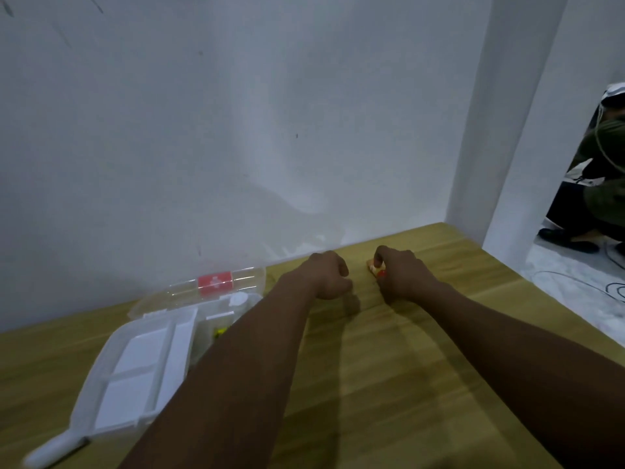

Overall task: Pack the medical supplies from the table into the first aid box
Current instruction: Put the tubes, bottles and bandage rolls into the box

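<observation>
One clear first aid box sits open on the desk, white tray inside plus something small and yellow, too blurry to ID. Right hand pinches a small orange-red item near the wall; left hand curled into a fist, holding nothing I can see.

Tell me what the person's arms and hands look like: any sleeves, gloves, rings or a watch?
Both forearms are bare all the way to the bottom edge of the view, with no sleeves showing. The left hand and right hand wear no gloves. No watch, bracelet or ring is visible on either wrist or on the fingers that show, though the dim picture could hide something small.
</observation>
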{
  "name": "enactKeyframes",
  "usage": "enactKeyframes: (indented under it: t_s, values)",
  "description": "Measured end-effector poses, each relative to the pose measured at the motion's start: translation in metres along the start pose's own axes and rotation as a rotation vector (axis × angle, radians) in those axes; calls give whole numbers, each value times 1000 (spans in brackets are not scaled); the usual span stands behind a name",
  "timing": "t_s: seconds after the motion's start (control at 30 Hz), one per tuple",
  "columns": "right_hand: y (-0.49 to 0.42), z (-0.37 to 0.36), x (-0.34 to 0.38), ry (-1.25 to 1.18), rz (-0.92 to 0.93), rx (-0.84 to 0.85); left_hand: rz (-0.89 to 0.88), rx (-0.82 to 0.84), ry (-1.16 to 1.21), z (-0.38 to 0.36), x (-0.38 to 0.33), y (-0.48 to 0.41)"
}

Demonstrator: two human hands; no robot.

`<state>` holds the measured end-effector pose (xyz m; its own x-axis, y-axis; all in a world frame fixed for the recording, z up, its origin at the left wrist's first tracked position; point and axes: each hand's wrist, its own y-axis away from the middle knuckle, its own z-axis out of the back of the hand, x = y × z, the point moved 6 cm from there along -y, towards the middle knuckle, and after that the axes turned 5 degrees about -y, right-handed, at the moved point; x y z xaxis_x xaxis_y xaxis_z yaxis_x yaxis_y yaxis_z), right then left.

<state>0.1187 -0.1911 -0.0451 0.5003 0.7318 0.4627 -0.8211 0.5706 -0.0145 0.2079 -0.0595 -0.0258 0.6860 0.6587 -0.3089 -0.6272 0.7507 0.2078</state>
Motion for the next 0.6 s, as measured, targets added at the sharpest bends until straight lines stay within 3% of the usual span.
enactKeyframes:
  t_s: [0.17,0.37,0.6]
  values:
    - [18,41,35,-76,132,-32,12,-70,55,32,9,32]
    - [67,91,130,-121,328,3,14,-265,92,92,39,107]
    - [121,82,243,-151,558,83,104,-459,254,124,123,204]
